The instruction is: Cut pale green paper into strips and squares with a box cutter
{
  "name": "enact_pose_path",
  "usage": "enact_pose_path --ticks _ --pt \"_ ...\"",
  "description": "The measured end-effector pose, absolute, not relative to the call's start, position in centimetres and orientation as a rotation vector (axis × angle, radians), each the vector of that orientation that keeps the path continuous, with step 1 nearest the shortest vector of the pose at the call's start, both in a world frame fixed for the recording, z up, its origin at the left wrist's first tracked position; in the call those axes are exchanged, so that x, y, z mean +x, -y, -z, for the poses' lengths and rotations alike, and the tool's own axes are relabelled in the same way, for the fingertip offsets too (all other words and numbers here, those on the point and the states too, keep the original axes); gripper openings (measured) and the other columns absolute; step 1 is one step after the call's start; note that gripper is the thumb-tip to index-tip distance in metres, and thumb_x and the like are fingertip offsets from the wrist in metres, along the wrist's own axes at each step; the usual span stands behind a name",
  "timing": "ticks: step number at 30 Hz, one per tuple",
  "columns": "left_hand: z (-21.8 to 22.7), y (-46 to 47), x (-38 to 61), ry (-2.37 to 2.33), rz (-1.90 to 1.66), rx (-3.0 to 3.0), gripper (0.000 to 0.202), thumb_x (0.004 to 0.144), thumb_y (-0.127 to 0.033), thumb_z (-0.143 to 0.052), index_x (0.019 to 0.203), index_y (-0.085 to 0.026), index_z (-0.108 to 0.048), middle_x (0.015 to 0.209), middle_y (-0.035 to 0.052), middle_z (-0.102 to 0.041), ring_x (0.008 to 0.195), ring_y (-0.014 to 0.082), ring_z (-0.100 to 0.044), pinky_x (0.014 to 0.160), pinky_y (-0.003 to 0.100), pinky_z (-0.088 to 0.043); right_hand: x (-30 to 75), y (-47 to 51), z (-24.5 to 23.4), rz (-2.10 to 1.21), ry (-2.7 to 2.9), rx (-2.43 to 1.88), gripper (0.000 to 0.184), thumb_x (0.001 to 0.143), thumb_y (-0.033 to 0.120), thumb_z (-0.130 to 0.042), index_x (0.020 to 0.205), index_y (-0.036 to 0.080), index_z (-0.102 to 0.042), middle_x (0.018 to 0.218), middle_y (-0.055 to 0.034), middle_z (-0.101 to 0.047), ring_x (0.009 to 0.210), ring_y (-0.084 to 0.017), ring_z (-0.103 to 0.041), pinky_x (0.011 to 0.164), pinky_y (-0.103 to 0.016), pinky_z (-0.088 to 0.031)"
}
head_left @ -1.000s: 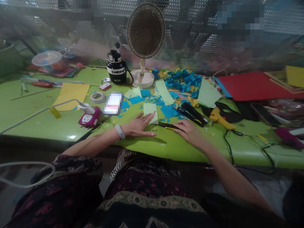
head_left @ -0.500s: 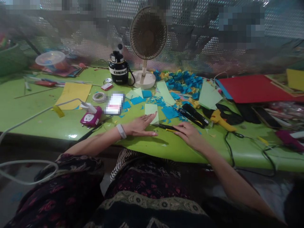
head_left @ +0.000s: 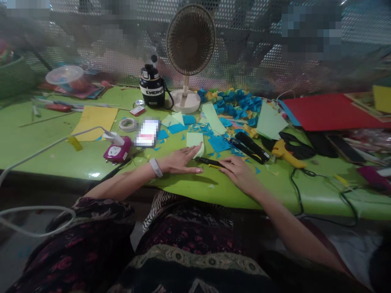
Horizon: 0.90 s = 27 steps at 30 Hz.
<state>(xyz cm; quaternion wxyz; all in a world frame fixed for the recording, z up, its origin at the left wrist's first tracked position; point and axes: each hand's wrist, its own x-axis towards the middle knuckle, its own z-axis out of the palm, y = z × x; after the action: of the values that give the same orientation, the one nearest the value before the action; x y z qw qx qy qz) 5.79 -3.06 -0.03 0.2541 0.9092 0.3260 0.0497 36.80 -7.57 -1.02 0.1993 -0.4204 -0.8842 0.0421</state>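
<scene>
Right hand shifts over to the tool's end

Since the earlier view, the right hand [head_left: 238, 174] has moved slightly toward the frame's centre. Its fingers now lie loosely over the end of a black-and-yellow tool [head_left: 207, 162], though I cannot tell whether they grip it. The left hand [head_left: 179, 160] lies open and flat, its fingertips at the lower edge of a pale green paper piece [head_left: 195, 140] on the green tabletop [head_left: 61, 158]. A white wristband [head_left: 156, 167] circles that wrist. Blue paper scraps [head_left: 218, 143] are strewn just above the hands. The step in hand appears to be steadying the paper while reaching the tool; the next move calls for a firm hold on the handle.
</scene>
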Motion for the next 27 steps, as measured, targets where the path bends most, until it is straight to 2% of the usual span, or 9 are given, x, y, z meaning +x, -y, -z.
enact_pose_path --ticks 4,11,17,27 --pt "0.1 3.0 5.7 -0.865 -0.153 2.469 0.115 0.091 -0.088 -0.034 0.168 -0.014 0.008 0.174 0.0187 -0.008 0.161 0.0360 -0.016 0.130 0.048 -0.018 36.6 7.6 0.8 -0.149 2.488 -1.149 0.033 0.104 0.032 -0.052 0.128 0.025 -0.073 0.108 -0.0121 -0.070 0.100 -0.028 -0.068 0.088 -0.045 -0.058" --pt "0.5 2.8 5.5 -0.844 -0.194 2.490 0.109 0.095 -0.083 -0.037 0.168 -0.017 0.008 0.174 0.0175 -0.011 0.160 0.0361 -0.018 0.129 0.050 -0.022 35.8 7.3 0.6 -0.172 2.493 -1.112 0.031 0.102 0.026 -0.055 0.125 0.023 -0.075 0.108 -0.0132 -0.071 0.103 -0.030 -0.067 0.090 -0.049 -0.057" --pt "0.6 2.7 5.4 -0.841 -0.195 2.485 0.108 0.095 -0.083 -0.037 0.169 -0.018 0.007 0.174 0.0159 -0.013 0.160 0.0354 -0.020 0.130 0.049 -0.023 35.4 7.2 0.6 -0.207 2.492 -1.103 0.029 0.101 0.027 -0.056 0.122 0.022 -0.076 0.107 -0.0137 -0.071 0.102 -0.030 -0.066 0.090 -0.048 -0.057" --pt "0.1 2.8 5.7 -0.840 -0.209 2.464 0.109 0.094 -0.085 -0.035 0.169 -0.017 0.004 0.174 0.0178 -0.014 0.160 0.0361 -0.020 0.130 0.050 -0.022 35.0 7.6 -0.2 -0.339 2.543 -1.015 0.030 0.102 0.028 -0.056 0.124 0.024 -0.075 0.108 -0.0132 -0.071 0.101 -0.029 -0.067 0.087 -0.047 -0.058"
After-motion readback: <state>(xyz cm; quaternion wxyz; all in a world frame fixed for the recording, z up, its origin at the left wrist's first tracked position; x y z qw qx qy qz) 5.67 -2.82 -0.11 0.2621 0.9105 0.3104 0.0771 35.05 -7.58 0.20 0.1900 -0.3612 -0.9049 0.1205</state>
